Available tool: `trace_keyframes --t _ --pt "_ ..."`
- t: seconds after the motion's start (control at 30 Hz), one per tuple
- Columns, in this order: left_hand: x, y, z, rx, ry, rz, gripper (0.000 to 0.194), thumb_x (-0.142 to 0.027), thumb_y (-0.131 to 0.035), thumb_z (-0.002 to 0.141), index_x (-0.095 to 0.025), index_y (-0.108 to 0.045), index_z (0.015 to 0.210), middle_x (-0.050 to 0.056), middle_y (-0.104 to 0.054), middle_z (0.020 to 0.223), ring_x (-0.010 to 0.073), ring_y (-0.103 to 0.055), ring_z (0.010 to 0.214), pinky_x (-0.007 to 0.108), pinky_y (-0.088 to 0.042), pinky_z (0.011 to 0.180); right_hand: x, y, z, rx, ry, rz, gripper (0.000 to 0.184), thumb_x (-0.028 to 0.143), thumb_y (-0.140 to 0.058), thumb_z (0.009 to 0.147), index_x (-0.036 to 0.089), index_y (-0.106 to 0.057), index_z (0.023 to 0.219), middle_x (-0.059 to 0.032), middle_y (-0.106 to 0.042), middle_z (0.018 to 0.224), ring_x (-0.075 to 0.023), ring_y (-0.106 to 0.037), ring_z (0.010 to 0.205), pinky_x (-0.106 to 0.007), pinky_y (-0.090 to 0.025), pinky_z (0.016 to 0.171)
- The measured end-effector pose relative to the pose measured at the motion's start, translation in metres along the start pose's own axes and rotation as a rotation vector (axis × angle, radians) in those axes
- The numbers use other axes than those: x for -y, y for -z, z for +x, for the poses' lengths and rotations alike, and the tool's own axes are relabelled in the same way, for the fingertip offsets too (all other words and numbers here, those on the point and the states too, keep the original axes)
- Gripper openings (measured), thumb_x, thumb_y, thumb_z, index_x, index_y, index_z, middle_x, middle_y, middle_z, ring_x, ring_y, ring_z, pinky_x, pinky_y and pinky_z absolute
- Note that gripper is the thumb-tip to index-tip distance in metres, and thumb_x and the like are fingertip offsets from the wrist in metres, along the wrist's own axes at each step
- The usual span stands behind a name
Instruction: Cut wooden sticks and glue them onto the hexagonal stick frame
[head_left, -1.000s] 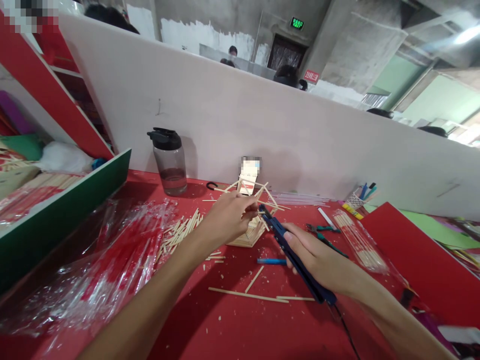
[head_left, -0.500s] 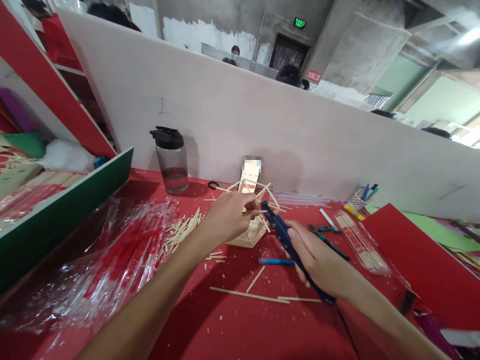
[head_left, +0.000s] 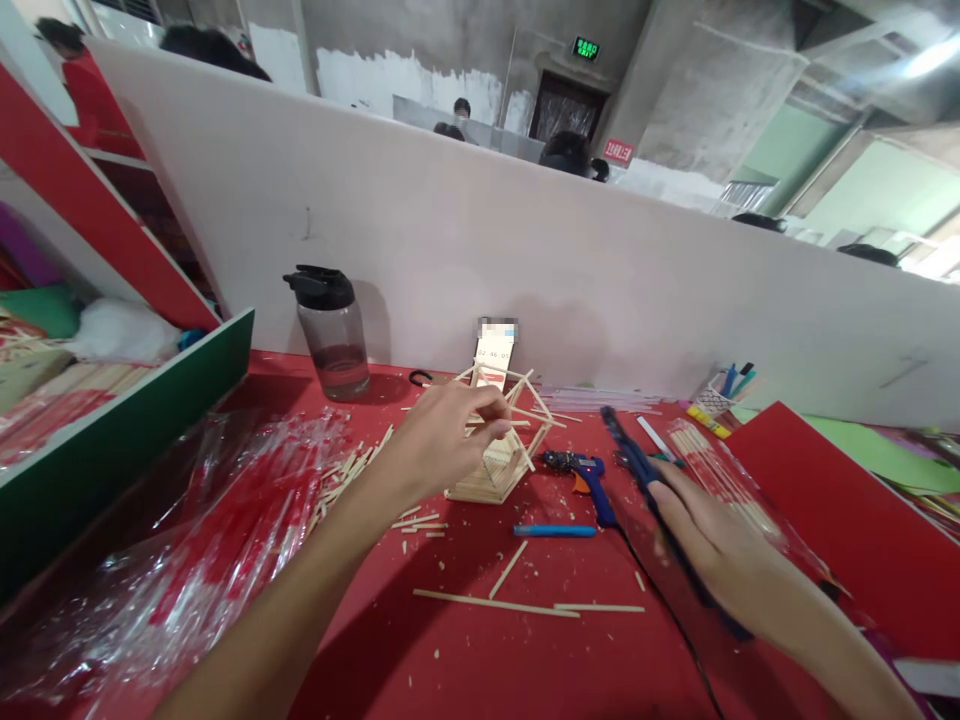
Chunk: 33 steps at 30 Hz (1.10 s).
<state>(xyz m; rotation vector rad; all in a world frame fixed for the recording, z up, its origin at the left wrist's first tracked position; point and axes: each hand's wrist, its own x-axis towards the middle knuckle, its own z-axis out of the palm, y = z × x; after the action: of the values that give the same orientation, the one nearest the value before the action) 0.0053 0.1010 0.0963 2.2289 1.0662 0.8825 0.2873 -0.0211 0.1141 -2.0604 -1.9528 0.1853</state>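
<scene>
My left hand (head_left: 457,430) is over the wooden stick frame, thumb and forefinger pinched, with a short thin wooden stick (head_left: 520,423) at their tips. The open frame (head_left: 541,412) of pale sticks rises from a flat stick base (head_left: 484,494) on the red table, partly hidden behind this hand. My right hand (head_left: 694,535) is wrapped round a long dark blue tool (head_left: 630,455), blurred by motion and pointing away from me; its exact kind is unclear. Between the hands lies a blue glue gun (head_left: 589,475) with an orange trigger. A blue pen (head_left: 555,532) is nearer to me.
Loose cut sticks (head_left: 352,470) and clear plastic wrappers (head_left: 202,560) cover the left. A water bottle (head_left: 330,335) and a phone (head_left: 493,352) stand by the white partition (head_left: 420,230). Bagged sticks (head_left: 724,480) and a red board (head_left: 840,520) are right. The glue gun's cord (head_left: 675,620) trails forward.
My right hand has moved right with the dark blue tool, away from the left hand and stick frame, uncovering the glue gun. My left hand stays nearly in place.
</scene>
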Motion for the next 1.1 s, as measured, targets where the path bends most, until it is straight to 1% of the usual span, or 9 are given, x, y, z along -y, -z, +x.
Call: trace_keyframes --t 0.1,0.2,0.33,0.47,0.6,0.73,0.9,1.0,1.1 --pt "-0.001 0.000 0.000 -0.006 -0.005 0.060 0.014 -0.026 -0.057 0.092 -0.021 -0.068 0.085 0.001 -0.073 0.087 0.0188 -0.061 0.083 0.032 -0.041 0.074 -0.041 -0.013 -0.002 -0.052 -0.035 -0.166 0.052 0.048 -0.033 0.098 0.018 -0.053 0.135 -0.0176 -0.067 0.126 -0.0327 -0.064 0.117 -0.043 -0.052 0.094" --pt "-0.002 -0.003 0.000 0.011 -0.062 0.131 0.013 -0.019 -0.058 0.089 -0.021 -0.069 0.082 0.000 -0.073 0.083 0.0177 -0.061 0.078 0.032 -0.041 0.074 -0.075 -0.035 -0.001 0.053 -0.173 -0.371 0.050 0.042 -0.034 0.098 0.011 -0.052 0.133 -0.0209 -0.066 0.119 -0.0357 -0.065 0.111 -0.046 -0.051 0.092" --pt "-0.003 -0.007 -0.001 0.041 -0.112 0.269 0.013 -0.016 -0.059 0.088 -0.021 -0.069 0.081 0.000 -0.074 0.085 0.0199 -0.063 0.081 0.037 -0.041 0.082 -0.092 -0.057 0.004 0.180 -0.313 -0.517 0.047 0.037 -0.037 0.099 0.009 -0.050 0.135 -0.0224 -0.062 0.118 -0.0363 -0.065 0.107 -0.046 -0.052 0.085" --pt "-0.001 -0.010 -0.003 0.062 -0.113 0.325 0.013 -0.021 -0.059 0.091 -0.021 -0.070 0.084 0.002 -0.074 0.091 0.0223 -0.063 0.089 0.041 -0.041 0.089 -0.095 -0.067 0.007 0.229 -0.308 -0.564 0.044 0.036 -0.042 0.098 0.007 -0.054 0.130 -0.0226 -0.062 0.113 -0.0378 -0.064 0.106 -0.045 -0.050 0.085" --pt "0.000 -0.011 -0.004 0.087 -0.086 0.312 0.013 -0.026 -0.060 0.092 -0.022 -0.071 0.085 0.001 -0.074 0.090 0.0237 -0.063 0.090 0.042 -0.042 0.088 -0.097 -0.067 0.011 0.192 -0.248 -0.557 0.048 0.036 -0.048 0.095 0.005 -0.054 0.132 -0.0257 -0.064 0.109 -0.0405 -0.065 0.098 -0.048 -0.050 0.080" --pt "0.001 -0.010 -0.003 0.107 -0.070 0.319 0.016 -0.029 -0.058 0.093 -0.024 -0.070 0.084 0.002 -0.073 0.087 0.0243 -0.062 0.090 0.042 -0.043 0.086 -0.071 -0.048 0.026 0.078 -0.076 -0.381 0.044 0.039 -0.050 0.094 0.013 -0.058 0.129 -0.0218 -0.065 0.115 -0.0373 -0.063 0.106 -0.048 -0.049 0.087" --pt "0.000 -0.011 -0.004 0.120 -0.090 0.360 0.016 -0.025 -0.059 0.093 -0.022 -0.069 0.081 0.003 -0.072 0.083 0.0247 -0.061 0.086 0.041 -0.044 0.082 0.008 -0.017 0.050 -0.004 0.142 0.019 0.034 0.038 -0.051 0.097 0.020 -0.062 0.124 -0.0110 -0.067 0.123 -0.0279 -0.061 0.114 -0.044 -0.046 0.099" --pt "-0.002 -0.009 -0.005 0.126 -0.088 0.335 0.009 -0.023 -0.061 0.091 -0.022 -0.069 0.086 0.003 -0.073 0.086 0.0250 -0.062 0.088 0.042 -0.045 0.084 0.049 -0.018 0.059 -0.002 0.305 0.171 0.024 0.032 -0.058 0.095 0.023 -0.068 0.115 -0.0066 -0.069 0.121 -0.0239 -0.061 0.114 -0.040 -0.045 0.100" --pt "0.002 0.005 -0.007 0.083 -0.069 0.269 0.013 -0.026 -0.057 0.095 -0.024 -0.069 0.100 0.004 -0.074 0.099 0.0239 -0.063 0.096 0.042 -0.046 0.089 0.073 -0.031 0.066 -0.003 0.404 0.241 0.019 0.029 -0.062 0.095 0.023 -0.070 0.111 -0.0049 -0.072 0.114 -0.0223 -0.062 0.110 -0.039 -0.047 0.097"
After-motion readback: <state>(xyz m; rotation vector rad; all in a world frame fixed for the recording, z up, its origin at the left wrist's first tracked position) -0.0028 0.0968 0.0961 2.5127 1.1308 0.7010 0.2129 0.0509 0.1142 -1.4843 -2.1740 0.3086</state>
